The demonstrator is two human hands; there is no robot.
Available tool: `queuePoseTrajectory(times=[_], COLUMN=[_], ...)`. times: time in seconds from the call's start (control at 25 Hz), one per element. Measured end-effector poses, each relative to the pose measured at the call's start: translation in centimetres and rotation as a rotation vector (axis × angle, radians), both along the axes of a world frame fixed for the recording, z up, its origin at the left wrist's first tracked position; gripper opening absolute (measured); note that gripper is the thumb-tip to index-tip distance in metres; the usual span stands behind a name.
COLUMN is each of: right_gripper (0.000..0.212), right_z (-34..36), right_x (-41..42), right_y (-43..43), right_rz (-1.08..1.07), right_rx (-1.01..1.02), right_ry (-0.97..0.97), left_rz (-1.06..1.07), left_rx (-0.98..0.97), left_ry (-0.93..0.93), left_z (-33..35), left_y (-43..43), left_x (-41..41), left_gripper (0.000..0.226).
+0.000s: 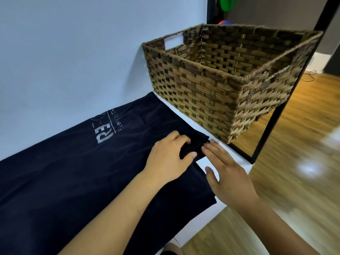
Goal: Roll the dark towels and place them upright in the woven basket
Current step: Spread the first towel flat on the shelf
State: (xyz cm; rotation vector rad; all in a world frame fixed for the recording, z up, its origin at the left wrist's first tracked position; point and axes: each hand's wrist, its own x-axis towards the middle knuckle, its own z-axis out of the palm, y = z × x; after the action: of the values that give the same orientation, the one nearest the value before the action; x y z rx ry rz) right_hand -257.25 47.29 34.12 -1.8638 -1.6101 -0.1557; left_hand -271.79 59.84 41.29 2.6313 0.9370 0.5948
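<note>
A dark navy towel [70, 168] with pale lettering lies flat along a white shelf, its short end near the basket. My left hand [169, 155] rests on that end, its fingers curled over a small fold of the towel's edge. My right hand [226, 172] lies flat with fingers spread beside the fold, fingertips touching the towel's corner. The woven basket [211, 96] stands just beyond the towel on the shelf's right end. Its inside looks bare as far as I can see.
A pale wall [82, 52] runs along the shelf's far side. The white shelf top [237, 161] ends at a black metal frame [265, 137] on the right. Below and to the right is a wooden floor [294, 181].
</note>
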Motion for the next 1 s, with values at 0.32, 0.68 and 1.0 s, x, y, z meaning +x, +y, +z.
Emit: queuePoseTrajectory(times=[0.32,0.68,1.0], right_gripper=[0.056,0.043,0.044], right_z=[0.3,2.2,0.7], right_x=[-0.1,-0.9,0.0], right_y=[0.0,-0.2,-0.3], right_rz=[-0.014,-0.071,-0.022], right_rx=[-0.034,0.174,0.088], right_ry=[-0.043,0.145,-0.084], left_rz=[-0.166,-0.084,-0.155], left_rx=[0.233,-0.013,0.163], left_ry=[0.165,-0.161,-0.095], left_z=[2.9,1.3,0.2], left_y=[1.0,0.6,0.0], left_x=[-0.4,0.7,2.8], left_gripper=[0.025,0.017,0.023])
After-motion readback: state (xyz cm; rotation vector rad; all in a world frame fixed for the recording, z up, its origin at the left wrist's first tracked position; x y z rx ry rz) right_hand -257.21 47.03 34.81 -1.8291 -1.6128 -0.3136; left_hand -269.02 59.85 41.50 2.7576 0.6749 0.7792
